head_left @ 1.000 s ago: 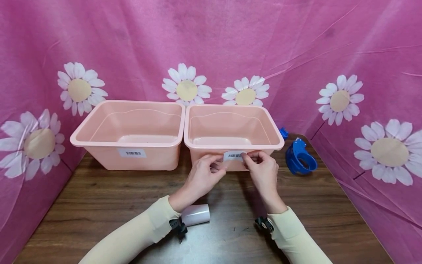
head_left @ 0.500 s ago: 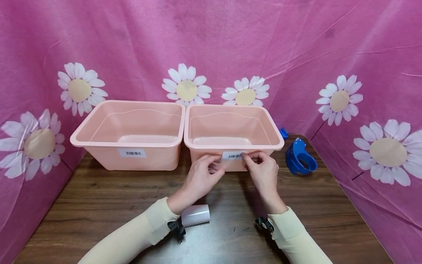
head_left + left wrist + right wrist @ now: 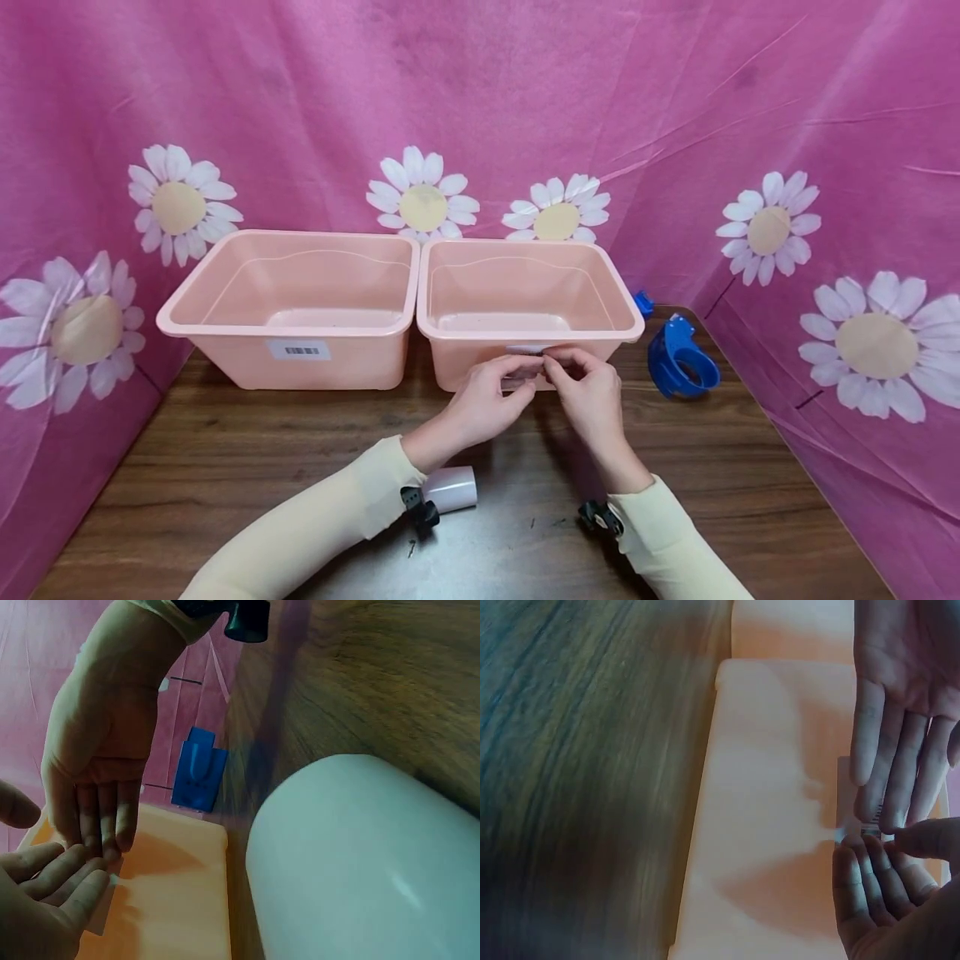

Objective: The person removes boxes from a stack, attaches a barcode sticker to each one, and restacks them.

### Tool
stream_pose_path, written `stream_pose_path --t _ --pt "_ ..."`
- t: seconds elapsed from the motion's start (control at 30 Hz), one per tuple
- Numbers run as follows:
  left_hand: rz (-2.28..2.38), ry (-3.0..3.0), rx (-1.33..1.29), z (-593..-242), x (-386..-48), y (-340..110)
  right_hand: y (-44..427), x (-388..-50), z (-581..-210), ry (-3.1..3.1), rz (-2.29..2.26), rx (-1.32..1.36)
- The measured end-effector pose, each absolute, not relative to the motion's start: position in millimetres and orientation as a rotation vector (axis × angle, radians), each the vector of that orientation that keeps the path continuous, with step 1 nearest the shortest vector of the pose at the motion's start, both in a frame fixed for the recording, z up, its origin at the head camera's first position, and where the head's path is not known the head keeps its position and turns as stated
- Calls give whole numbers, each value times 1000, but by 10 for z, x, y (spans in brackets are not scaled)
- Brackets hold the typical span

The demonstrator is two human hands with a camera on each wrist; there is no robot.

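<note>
A white barcode label (image 3: pixel 843 787) lies against the front wall of the right pink plastic basin (image 3: pixel 457 367). My left hand (image 3: pixel 483 404) rests its fingertips over the label's left and middle part, fingers fairly straight. My right hand (image 3: pixel 592 400) pinches the label's right end between thumb and index finger, fingertips meeting those of the left hand. Most of the label is covered by fingers in the head view; a strip of barcode shows between the hands in the right wrist view. The left pink basin (image 3: pixel 352 367) bears a similar barcode label (image 3: pixel 300 350) on its front.
A white roll (image 3: pixel 452 489) lies on the wooden table (image 3: pixel 225 483) beside my left wrist. At the right stands a blue tape dispenser (image 3: pixel 681 362), with another blue object (image 3: pixel 642 303) partly hidden behind the right basin. A pink flowered cloth (image 3: pixel 480 100) surrounds the table.
My left hand has slid right along the label until its fingertips meet the right hand's. The label, tilted at first, moved slightly left and now sits mostly covered. My right hand shifted slightly left.
</note>
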State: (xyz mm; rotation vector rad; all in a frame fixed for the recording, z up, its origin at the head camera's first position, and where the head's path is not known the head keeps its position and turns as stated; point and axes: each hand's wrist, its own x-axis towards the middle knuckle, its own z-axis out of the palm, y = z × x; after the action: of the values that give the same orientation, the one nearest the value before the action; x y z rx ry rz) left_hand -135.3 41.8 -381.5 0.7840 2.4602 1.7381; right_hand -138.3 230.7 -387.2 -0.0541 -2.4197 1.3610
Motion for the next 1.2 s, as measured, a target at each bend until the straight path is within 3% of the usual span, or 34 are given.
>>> stream_pose_path --t 0.33,0.83,1.2 --pt "1756 2489 705 -3865 -1386 342 2392 -1343 -3879 -2424 1459 70" --pt "1732 2558 645 -3914 -1293 95 2593 -1290 -3925 -2411 1565 25" --pt "1694 2454 688 -3922 -1324 198 2437 -1315 -3916 -2466 1650 206"
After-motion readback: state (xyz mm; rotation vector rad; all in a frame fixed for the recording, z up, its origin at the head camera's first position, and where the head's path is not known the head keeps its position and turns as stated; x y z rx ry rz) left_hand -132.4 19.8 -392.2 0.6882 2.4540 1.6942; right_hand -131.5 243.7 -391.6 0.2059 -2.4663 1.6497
